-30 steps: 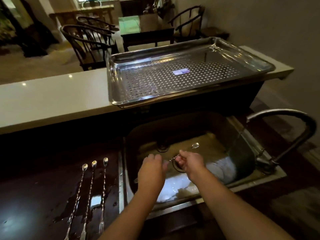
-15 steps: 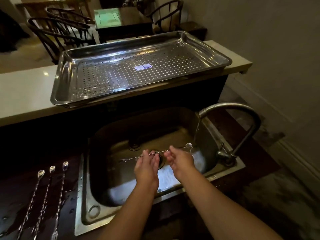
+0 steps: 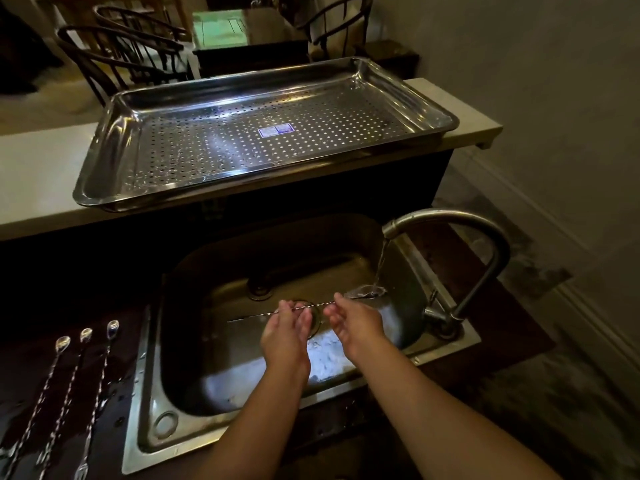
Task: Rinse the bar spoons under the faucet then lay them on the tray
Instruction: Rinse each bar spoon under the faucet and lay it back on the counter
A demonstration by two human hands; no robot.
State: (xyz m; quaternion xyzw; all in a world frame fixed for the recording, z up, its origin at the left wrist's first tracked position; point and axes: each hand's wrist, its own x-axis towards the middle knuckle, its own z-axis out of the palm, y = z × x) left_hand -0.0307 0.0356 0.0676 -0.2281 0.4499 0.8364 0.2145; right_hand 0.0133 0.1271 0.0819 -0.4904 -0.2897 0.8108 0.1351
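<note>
Bowl of the bar spoon [image 3: 304,308] now under the faucet [image 3: 446,220] stream at centre right, clear of it a second ago: rinsing begun. Pinched by left hand [image 3: 285,332] and right hand [image 3: 356,322] over the sink [image 3: 166,424]. Long axis near-horizontal, bowl right, fork end left. Tray [image 3: 104,199] unloaded; three spoons [image 3: 69,382] waiting lower left.

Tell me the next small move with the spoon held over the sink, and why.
Probably slide the thin twisted steel bar spoon rightward through the stream. Only its bowl sits under the water from the curved metal faucet; the stem between the left hand and right hand, and the end toward the left, lie outside the stream. The perforated steel tray comes after.
</note>
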